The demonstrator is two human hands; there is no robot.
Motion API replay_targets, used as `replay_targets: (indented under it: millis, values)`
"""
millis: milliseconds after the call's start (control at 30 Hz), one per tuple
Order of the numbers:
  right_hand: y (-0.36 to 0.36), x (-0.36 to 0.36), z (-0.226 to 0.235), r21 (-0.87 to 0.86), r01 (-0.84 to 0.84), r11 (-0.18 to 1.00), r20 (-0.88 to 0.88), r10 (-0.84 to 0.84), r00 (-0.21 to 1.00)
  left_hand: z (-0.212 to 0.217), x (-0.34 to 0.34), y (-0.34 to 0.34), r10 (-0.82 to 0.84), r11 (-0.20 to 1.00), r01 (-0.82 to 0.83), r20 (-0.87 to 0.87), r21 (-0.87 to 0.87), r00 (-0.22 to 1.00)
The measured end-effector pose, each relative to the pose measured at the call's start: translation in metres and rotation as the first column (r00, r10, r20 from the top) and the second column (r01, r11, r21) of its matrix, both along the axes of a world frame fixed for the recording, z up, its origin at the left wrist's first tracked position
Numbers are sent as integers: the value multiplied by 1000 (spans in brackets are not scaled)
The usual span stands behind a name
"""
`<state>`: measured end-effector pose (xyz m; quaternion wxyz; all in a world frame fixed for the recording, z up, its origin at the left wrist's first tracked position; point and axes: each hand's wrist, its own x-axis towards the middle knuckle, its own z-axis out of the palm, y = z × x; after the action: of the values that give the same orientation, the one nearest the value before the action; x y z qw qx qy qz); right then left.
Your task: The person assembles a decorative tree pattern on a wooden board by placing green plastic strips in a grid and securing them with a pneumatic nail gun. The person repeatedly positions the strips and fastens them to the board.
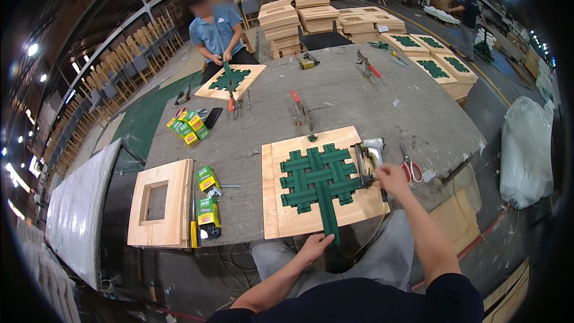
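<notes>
A pale wooden frame board [281,215] lies at the table's near edge, partly over my lap. Green webbing straps [317,176] are woven across its middle. One long strap runs toward me, its near end under my left hand [315,247], whose thumb and fingers pinch it. On the board's right side is a silver and black staple gun [372,154]. My right hand [392,180] is closed at the gun's near end; its exact grip is partly hidden. Just beyond that hand lie red-handled scissors [412,167].
At left are wooden frames [173,203], green-yellow boxes [208,212] and a yellow-handled tool [194,233]. More boxes [190,127] and a phone [213,118] lie farther off. Across the grey table [239,161], a co-worker [218,36] handles another webbed frame [251,78]. Red-handled pliers [302,107] lie midtable.
</notes>
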<state>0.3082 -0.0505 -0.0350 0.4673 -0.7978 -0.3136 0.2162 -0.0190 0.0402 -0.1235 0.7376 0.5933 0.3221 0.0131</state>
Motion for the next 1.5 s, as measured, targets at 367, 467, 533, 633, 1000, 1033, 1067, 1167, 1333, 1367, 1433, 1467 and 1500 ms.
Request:
replay_targets:
  millis: [367,467,533,633,1000,1033,1067,1167,1333,1367,1433,1467,1500]
  values:
    - [34,-165,-43,164,-36,986,-980,167,108,37,-61,-63,-228,945,259,166,-200,959]
    - [44,-168,-59,180,11,984,-971,176,165,27,-56,-38,-320,843,415,-302,341,898]
    - [41,-173,-64,147,21,989,-956,136,261,42,-60,-21,-233,361,416,-351,835,907]
    - [40,-189,-49,57,34,998,-900,36,434,70,-53,2,-69,294,185,-172,938,983]
    - [14,-224,-50,44,58,997,-709,-9,705,65,21,52,-278,-57,273,-278,960,920]
    - [10,-227,-54,43,45,998,-626,-8,779,65,22,53,-294,-43,269,-270,962,917]
    - [6,-230,-56,56,39,998,-581,1,814,63,20,51,-308,-22,274,-267,962,913]
    - [-2,-236,-56,70,12,997,-473,23,881,61,18,53,-379,-41,248,-245,968,893]
    - [-10,-242,-48,76,-10,997,-455,43,889,55,15,57,-448,-127,220,-253,967,857]
    - [-11,-242,-50,67,-12,998,-433,40,900,53,16,58,-463,-152,204,-252,967,850]
    - [-14,-242,-54,49,-16,999,-390,34,920,51,17,60,-479,-193,188,-260,963,839]
    - [-15,-243,-51,38,-15,999,-410,30,912,48,16,59,-483,-210,183,-264,961,835]
    - [-17,-244,-48,28,-16,999,-430,26,903,46,14,60,-479,-227,192,-281,955,832]
